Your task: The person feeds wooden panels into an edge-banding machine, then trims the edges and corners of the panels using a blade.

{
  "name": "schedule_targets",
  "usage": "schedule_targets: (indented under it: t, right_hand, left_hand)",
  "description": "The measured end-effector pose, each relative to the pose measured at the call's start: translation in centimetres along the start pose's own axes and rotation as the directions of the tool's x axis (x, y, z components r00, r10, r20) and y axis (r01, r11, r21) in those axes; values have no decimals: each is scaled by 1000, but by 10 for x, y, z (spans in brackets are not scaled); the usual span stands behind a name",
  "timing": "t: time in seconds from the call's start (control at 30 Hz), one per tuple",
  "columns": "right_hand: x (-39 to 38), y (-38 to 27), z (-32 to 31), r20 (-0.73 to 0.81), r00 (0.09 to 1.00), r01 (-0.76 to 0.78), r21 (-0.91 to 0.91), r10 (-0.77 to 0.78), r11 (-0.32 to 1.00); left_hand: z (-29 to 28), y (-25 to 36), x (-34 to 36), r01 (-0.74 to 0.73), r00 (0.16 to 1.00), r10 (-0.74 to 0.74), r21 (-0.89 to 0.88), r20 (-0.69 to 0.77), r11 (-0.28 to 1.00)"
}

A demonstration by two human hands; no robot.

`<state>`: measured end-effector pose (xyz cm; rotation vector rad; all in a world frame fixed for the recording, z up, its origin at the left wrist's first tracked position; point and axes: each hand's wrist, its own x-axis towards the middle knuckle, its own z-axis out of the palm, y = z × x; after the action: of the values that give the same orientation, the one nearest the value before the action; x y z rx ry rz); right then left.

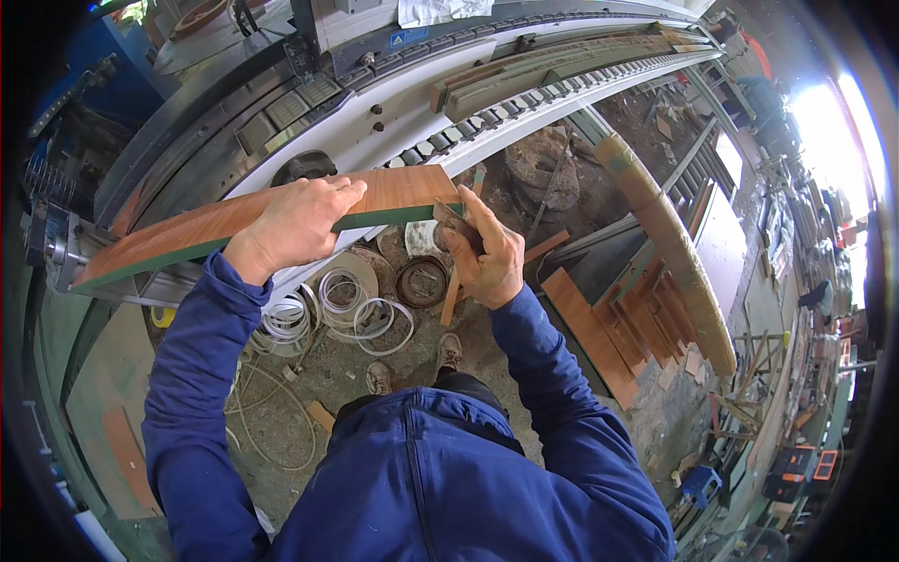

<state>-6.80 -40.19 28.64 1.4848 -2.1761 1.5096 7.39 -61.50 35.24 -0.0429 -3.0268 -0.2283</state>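
A long board (403,190) with a reddish-brown wood-grain face and a green edge lies slantwise in front of me, its left part by the machine's metal arm. My left hand (298,225) grips its near edge around the middle, fingers over the top face. At the board's right end, my right hand (492,255) pinches a small flat brownish piece (453,221) against the corner. Fingers and palm cover most of that piece, so I cannot make out its kind.
Behind the board runs a long machine with a roller track (487,119). White edging coils (342,290) lie on the floor. Brown boards (585,328) lean at the right, beside a long wrapped bundle (665,239). Long strips (571,67) rest on the machine.
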Motion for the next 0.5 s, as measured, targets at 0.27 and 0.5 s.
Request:
schedule_targets:
  t: [0.27,0.5]
  right_hand:
    - [14,4,-7,81,996,27,24,-28,999]
    - [22,10,-13,136,986,89,59,-96,994]
  left_hand:
    - [-7,-4,2,-32,999,30,-60,-25,998]
    - [-10,-5,3,61,995,-52,-105,85,993]
